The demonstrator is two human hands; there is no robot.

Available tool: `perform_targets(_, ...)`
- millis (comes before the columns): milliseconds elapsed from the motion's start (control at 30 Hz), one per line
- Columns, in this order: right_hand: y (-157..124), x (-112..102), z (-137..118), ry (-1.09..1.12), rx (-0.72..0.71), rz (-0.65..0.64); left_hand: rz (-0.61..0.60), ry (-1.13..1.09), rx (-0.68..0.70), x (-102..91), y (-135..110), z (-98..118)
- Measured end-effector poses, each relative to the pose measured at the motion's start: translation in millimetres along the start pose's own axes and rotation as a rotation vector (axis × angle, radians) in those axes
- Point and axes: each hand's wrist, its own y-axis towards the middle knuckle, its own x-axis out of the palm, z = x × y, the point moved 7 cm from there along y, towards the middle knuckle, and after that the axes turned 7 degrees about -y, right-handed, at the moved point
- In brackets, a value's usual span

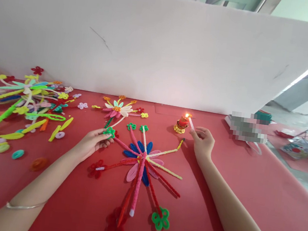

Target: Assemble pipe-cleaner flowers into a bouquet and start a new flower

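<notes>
The large chenille-stem flower (pixel 143 159) lies on the red tabletop (pixel 216 199) between the two hands and nearer the body than either, its blue and pink petals at the centre and its stems fanning outward. The left hand (pixel 95 142) pinches a small green chenille flower (pixel 109 133) between thumb and fingers, at the end of a stem pointing toward that hand. The right hand (pixel 203 141) grips a slim whitish stick (pixel 191 123) in its fingertips, its tip right by the flame of a red candle (pixel 183 121); whether they touch, I cannot tell. The candle sits in a gold holder (pixel 179 129), just left of the right fingers and slightly beyond them. A bent yellow stem (pixel 180 144) ends close to the right hand on its left. Nearer the body than the left hand lies a red chenille flower (pixel 96 168). Just beyond that hand rests a smaller multicoloured flower (pixel 117 109), and farther left spreads a heap of chenille pieces (pixel 29 91).
</notes>
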Motion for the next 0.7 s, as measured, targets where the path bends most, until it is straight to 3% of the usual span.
perform_targets(700, -1.3, -1.1, -5.3, -0.035, -0.079, 0.018, -0.002, -0.001, 0.010, 1.9, -0.8, 0.8)
